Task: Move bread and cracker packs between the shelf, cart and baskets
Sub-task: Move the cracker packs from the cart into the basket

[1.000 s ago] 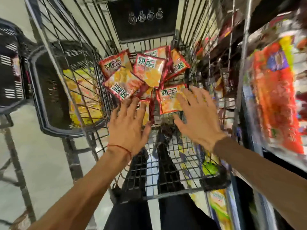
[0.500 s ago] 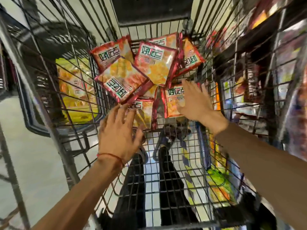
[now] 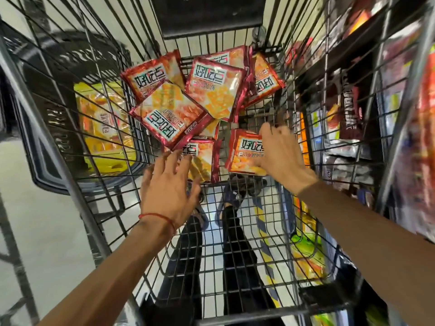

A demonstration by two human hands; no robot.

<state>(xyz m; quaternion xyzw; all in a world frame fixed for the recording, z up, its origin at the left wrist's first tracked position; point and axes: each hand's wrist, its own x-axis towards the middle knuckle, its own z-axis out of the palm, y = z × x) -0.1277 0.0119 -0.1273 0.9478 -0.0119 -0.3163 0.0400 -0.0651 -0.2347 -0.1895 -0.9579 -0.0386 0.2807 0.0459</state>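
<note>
Several red cracker packs (image 3: 173,118) lie heaped at the far end of the wire cart (image 3: 235,250). My left hand (image 3: 169,189), fingers spread and straight, touches the near pack (image 3: 202,161) at the pile's front edge. My right hand (image 3: 280,154) lies over the right side of a separate red pack (image 3: 244,151). Its fingers curl over the pack's top corner and its thumb presses the pack's lower part. The hand hides the right part of that pack.
A black plastic basket (image 3: 47,165) with yellow packs (image 3: 103,128) stands outside the cart's left wall. Shelves (image 3: 353,118) stocked with snack bags run close along the cart's right side. The near half of the cart floor is bare wire, with my legs visible below it.
Both hands have moved forward into the cart. The left went from hovering to touching the near pack. The right went from lying flat to curling round its pack.
</note>
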